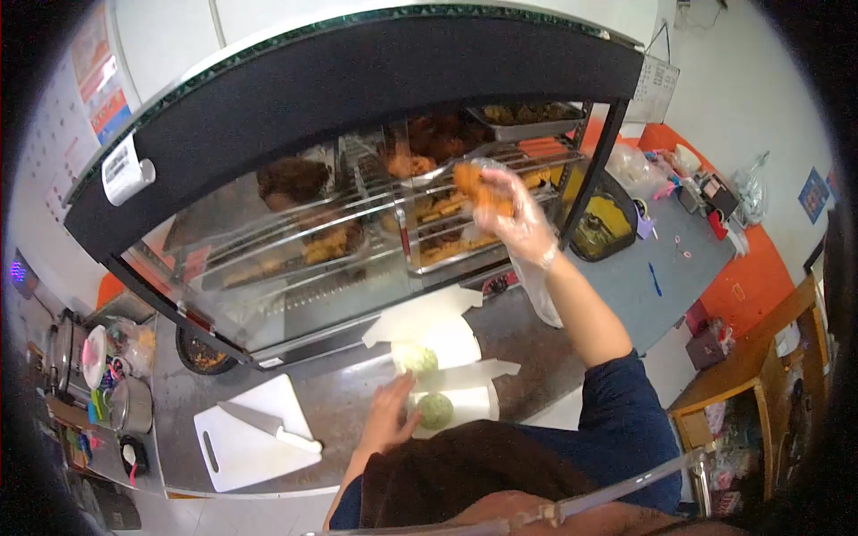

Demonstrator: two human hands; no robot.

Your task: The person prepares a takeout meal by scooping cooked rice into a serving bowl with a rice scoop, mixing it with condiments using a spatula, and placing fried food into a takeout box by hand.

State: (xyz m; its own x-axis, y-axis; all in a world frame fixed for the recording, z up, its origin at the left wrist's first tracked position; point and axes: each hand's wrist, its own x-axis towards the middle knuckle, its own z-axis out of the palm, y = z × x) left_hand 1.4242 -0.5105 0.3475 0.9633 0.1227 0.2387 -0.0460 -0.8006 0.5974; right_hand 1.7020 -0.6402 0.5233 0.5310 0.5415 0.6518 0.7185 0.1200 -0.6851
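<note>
My right hand (523, 221), in a clear plastic glove, is closed on a piece of fried chicken (476, 186), golden-brown and lumpy. It is raised in front of the open side of the black-framed food warmer (375, 76). Down on the counter, my left hand (391, 415) rests with its fingers stretched out at the edge of two open white takeout boxes. The farther box (458, 341) holds a pale green mound (416, 359). In the nearer box (474, 404) sits a rounder, darker green mound (435, 411), close to my left fingertips.
A white cutting board (255, 456) with a knife (268, 423) on it lies left of the boxes. Inside the warmer, metal racks carry trays of fried food (456, 250). A black basket (617, 214) stands at right, near a blue pen (655, 279). A pot (131, 406) is far left.
</note>
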